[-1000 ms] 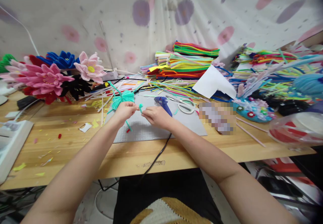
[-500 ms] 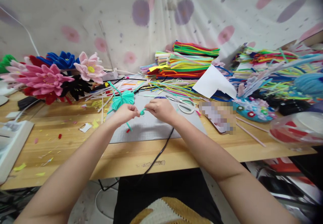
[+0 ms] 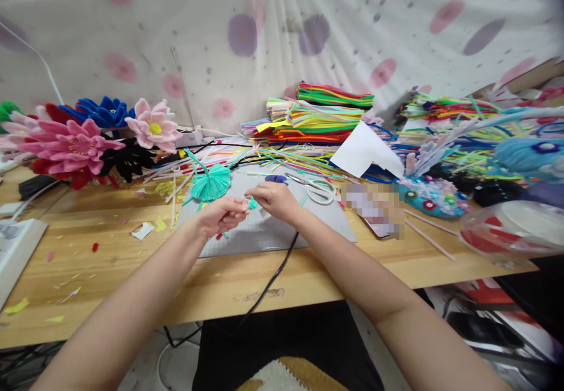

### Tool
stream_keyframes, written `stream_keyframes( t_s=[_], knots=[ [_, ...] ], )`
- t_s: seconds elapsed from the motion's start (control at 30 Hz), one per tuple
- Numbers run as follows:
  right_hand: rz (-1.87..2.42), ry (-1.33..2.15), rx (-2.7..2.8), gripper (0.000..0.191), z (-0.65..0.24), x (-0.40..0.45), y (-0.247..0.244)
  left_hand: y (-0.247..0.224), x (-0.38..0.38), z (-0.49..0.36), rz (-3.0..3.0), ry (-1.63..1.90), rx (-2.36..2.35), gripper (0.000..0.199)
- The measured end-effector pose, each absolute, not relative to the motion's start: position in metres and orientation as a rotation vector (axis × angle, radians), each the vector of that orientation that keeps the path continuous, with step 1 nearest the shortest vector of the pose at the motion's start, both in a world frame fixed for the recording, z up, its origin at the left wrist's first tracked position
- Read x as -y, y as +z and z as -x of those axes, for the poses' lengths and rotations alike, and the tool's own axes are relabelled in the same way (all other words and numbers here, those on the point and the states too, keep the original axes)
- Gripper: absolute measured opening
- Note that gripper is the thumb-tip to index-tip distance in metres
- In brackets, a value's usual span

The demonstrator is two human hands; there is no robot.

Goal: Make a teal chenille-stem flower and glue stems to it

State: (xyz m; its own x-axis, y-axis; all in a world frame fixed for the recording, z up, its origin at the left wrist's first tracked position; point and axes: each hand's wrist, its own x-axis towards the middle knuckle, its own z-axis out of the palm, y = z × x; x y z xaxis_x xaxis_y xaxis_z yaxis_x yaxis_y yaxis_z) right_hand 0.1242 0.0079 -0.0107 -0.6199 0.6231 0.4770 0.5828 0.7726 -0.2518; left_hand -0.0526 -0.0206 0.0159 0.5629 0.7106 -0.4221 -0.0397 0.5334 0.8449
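A small teal fuzzy piece (image 3: 252, 203) sits between the fingertips of both hands, above a grey board (image 3: 264, 235). My left hand (image 3: 227, 213) is closed on its left side, fingers pinched. From the right, my right hand (image 3: 274, 199) pinches the same piece, its back hiding part of the grip. Just behind my left hand lies a teal fan-shaped piece (image 3: 210, 183) with a stem across it. Scissors with white handles (image 3: 321, 192) rest at the board's back right, close to a dark blue piece (image 3: 277, 179).
Fuzzy flowers (image 3: 73, 144) stand at the left. Bundles of coloured pipe cleaners (image 3: 321, 112) lie at the back, near white paper (image 3: 366, 149). A phone (image 3: 374, 212) and a clear container (image 3: 515, 229) are at the right. A power strip (image 3: 22, 253) sits at the left edge.
The camera view has shifted slightly. My left hand has turned, showing more of its curled fingers, and both hands remain together at the small teal piece. More of the teal fan shows.
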Motion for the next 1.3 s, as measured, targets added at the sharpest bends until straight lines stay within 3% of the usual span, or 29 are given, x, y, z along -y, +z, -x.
stream_keyframes(
  t_s=[0.17, 0.33, 0.5, 0.77, 1.1, 1.3],
  knots=[
    [0.891, -0.061, 2.542, 0.023, -0.126, -0.001, 0.011, 0.025, 0.016, 0.051, -1.209, 0.454, -1.235, 0.008],
    [0.957, -0.127, 2.583, 0.027, -0.123, 0.017, 0.009, 0.024, 0.017, 0.046, -1.305, 0.791, -1.567, 0.013],
    [1.015, -0.028, 2.473, 0.030, -0.122, 0.021, -0.006, 0.007, 0.023, 0.044, -1.021, 0.966, -1.225, 0.011],
    [1.019, 0.008, 2.359, 0.024, -0.122, 0.008, -0.009, 0.004, 0.033, 0.039, -0.579, 0.831, -0.695, 0.013],
    [0.776, 0.030, 2.432, 0.024, -0.124, 0.003, 0.013, 0.003, 0.036, 0.042, -0.452, 0.660, -0.532, 0.017],
    [0.861, -0.008, 2.467, 0.022, -0.127, 0.006, 0.015, 0.008, 0.033, 0.050, -0.646, 0.607, -0.714, 0.012]
  ],
)
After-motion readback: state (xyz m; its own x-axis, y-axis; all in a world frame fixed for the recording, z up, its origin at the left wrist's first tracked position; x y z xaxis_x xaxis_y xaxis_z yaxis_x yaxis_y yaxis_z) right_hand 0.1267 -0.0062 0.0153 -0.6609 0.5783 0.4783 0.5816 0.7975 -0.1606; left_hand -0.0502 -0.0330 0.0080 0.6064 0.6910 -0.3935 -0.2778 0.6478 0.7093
